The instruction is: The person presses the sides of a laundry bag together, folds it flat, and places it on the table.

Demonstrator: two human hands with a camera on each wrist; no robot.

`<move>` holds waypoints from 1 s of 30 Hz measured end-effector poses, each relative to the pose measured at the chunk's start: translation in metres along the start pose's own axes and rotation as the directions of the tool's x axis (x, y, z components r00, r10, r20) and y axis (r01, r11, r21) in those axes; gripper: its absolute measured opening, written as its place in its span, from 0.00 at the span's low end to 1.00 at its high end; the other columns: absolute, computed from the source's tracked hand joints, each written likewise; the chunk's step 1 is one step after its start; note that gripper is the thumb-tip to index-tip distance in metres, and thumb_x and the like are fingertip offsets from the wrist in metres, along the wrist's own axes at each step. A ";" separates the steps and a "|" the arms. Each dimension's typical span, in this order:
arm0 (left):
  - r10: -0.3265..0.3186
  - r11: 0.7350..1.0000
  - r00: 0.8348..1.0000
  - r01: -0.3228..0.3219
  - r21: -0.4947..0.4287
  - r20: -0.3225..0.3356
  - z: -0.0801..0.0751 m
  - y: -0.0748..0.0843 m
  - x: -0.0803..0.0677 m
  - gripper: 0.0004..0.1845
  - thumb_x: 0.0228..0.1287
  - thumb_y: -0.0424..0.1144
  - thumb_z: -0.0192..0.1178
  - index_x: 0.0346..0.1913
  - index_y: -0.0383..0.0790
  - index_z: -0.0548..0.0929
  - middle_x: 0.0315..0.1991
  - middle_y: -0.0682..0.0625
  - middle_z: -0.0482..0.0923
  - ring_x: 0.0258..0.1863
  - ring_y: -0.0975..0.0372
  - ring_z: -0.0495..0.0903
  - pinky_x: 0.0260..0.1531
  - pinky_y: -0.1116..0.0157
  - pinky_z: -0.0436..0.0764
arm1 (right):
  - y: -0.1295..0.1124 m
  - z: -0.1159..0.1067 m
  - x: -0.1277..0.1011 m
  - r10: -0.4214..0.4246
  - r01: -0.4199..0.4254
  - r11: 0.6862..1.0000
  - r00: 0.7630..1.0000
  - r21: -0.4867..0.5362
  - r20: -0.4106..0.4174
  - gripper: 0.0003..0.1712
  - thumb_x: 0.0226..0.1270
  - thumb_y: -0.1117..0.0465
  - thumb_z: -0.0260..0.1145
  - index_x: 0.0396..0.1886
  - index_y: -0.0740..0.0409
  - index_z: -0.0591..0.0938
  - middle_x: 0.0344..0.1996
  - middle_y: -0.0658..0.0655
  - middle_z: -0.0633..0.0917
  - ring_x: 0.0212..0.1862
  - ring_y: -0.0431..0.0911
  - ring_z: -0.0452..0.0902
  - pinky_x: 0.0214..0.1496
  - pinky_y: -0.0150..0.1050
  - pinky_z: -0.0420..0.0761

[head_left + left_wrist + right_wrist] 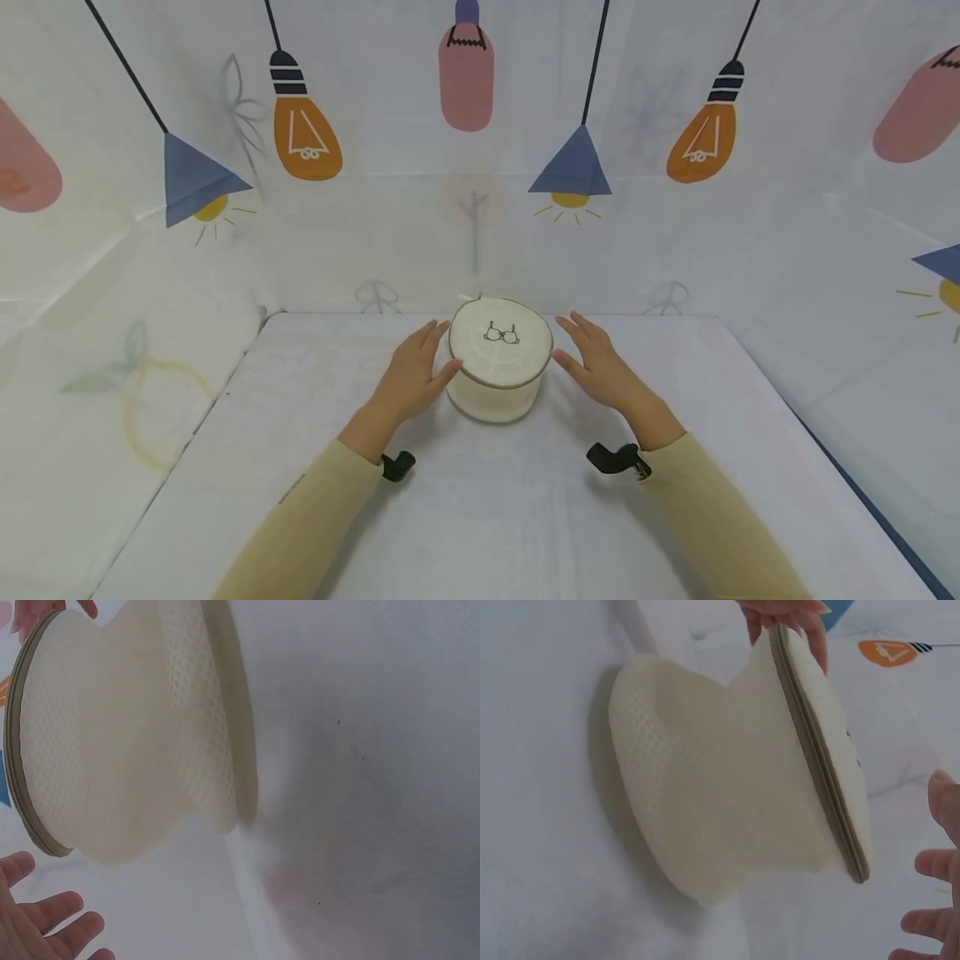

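Note:
A round cream mesh wash bag (501,354) stands upright on the white table (487,517), with a small bra drawing on its flat lid and a tan rim. My left hand (408,379) lies at its left side with straight fingers, the thumb against the rim. My right hand (600,367) is held flat just to the right of the bag, a small gap between them. The left wrist view shows the bag's mesh wall (112,750) and my left fingers (45,922) just below it. In the right wrist view the bag (720,787) fills the middle, with my right fingers (937,900) at the lower right.
White cloth walls printed with lamps and bulbs (303,137) close in the table at the back and on both sides. The table's right edge (862,500) runs diagonally. Black camera mounts (615,458) sit on both wrists.

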State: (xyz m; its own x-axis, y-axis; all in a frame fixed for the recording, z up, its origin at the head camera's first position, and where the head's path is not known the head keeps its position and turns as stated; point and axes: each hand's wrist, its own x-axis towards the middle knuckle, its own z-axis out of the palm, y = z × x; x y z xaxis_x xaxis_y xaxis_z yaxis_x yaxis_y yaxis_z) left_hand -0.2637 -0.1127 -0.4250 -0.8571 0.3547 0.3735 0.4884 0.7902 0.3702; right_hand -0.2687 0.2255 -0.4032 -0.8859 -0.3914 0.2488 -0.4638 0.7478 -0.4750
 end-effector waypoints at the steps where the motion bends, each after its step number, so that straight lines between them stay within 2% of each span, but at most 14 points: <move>1: -0.004 1.000 1.000 0.004 -0.007 -0.002 0.001 0.000 0.001 0.38 0.76 0.59 0.48 0.78 0.39 0.56 0.75 0.33 0.58 0.74 0.43 0.58 0.72 0.45 0.58 | -0.001 0.001 0.001 -0.001 0.001 1.000 1.000 0.012 0.001 0.38 0.79 0.44 0.53 0.80 0.55 0.56 0.78 0.68 0.51 0.77 0.66 0.42 0.72 0.70 0.50; 8: -0.055 0.996 0.998 0.055 -0.069 0.013 0.008 0.002 0.003 0.39 0.77 0.62 0.43 0.78 0.40 0.54 0.76 0.35 0.56 0.75 0.44 0.56 0.73 0.46 0.57 | -0.005 0.011 0.004 0.006 -0.006 0.998 1.000 0.064 -0.008 0.37 0.80 0.45 0.52 0.80 0.56 0.57 0.78 0.69 0.53 0.77 0.67 0.44 0.73 0.69 0.49; 16: -0.072 0.981 0.997 0.075 -0.177 0.021 0.011 0.005 0.007 0.39 0.78 0.59 0.43 0.79 0.37 0.52 0.77 0.38 0.55 0.77 0.46 0.53 0.75 0.51 0.52 | -0.004 0.025 0.012 0.028 -0.027 0.991 1.000 0.134 -0.002 0.35 0.82 0.47 0.49 0.80 0.57 0.57 0.77 0.67 0.57 0.78 0.63 0.45 0.76 0.65 0.46; 23: -0.086 0.972 0.996 0.088 -0.219 0.017 0.018 0.002 0.011 0.39 0.79 0.59 0.42 0.79 0.37 0.50 0.78 0.41 0.53 0.77 0.48 0.53 0.75 0.52 0.51 | -0.007 0.035 0.018 0.033 -0.035 0.954 0.999 0.299 0.013 0.35 0.83 0.48 0.48 0.80 0.57 0.54 0.78 0.64 0.56 0.78 0.61 0.48 0.74 0.62 0.57; 30: -0.074 0.960 0.997 0.072 -0.272 0.004 0.021 0.003 0.012 0.41 0.78 0.62 0.41 0.80 0.38 0.48 0.79 0.41 0.52 0.77 0.48 0.53 0.75 0.51 0.53 | -0.008 0.042 0.019 0.072 -0.079 0.937 0.997 0.339 0.035 0.35 0.83 0.46 0.45 0.81 0.53 0.52 0.79 0.62 0.52 0.79 0.61 0.45 0.74 0.64 0.53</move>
State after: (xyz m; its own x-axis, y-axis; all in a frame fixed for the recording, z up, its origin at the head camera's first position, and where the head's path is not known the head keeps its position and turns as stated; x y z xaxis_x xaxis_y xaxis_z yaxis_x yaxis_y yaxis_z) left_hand -0.2758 -0.0952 -0.4373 -0.8914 0.2978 0.3415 0.4515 0.6478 0.6136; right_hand -0.2816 0.1892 -0.4303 -0.9164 -0.3551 0.1847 -0.3646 0.5499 -0.7514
